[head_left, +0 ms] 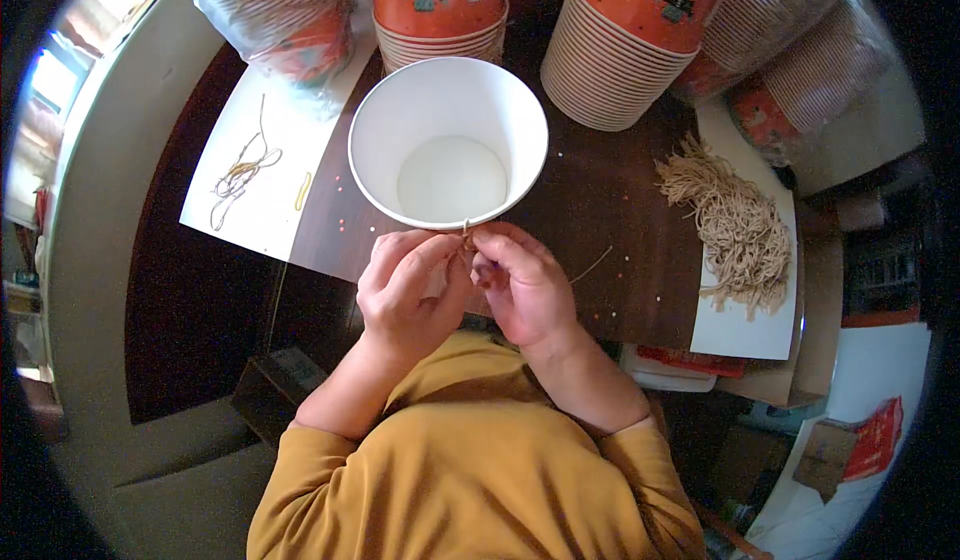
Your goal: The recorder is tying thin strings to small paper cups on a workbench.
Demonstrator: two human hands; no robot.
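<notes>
Right at the near rim of a white, round, open-topped paper bucket (375, 150), the left hand (408, 285) and the right hand (525, 282) meet, fingertips pinched together around a thin tan twisted cord (467, 227). A short bit of it stands up against the rim; the fingers hide whether it passes through the wall. The bucket rests on a dark brown wooden counter (600, 215), its mouth tipped toward the person. Beyond it stand two nested stacks of orange-red printed paper buckets (640, 50), with plastic-wrapped stacks (285, 20) at either side. To the right, a thick heap of loose tan cords (740, 235) lies partly on a white sheet (735, 338). To the left, a tangled thin cord (243, 172) and a small yellow strip (303, 191) lie on another white sheet (210, 215).
</notes>
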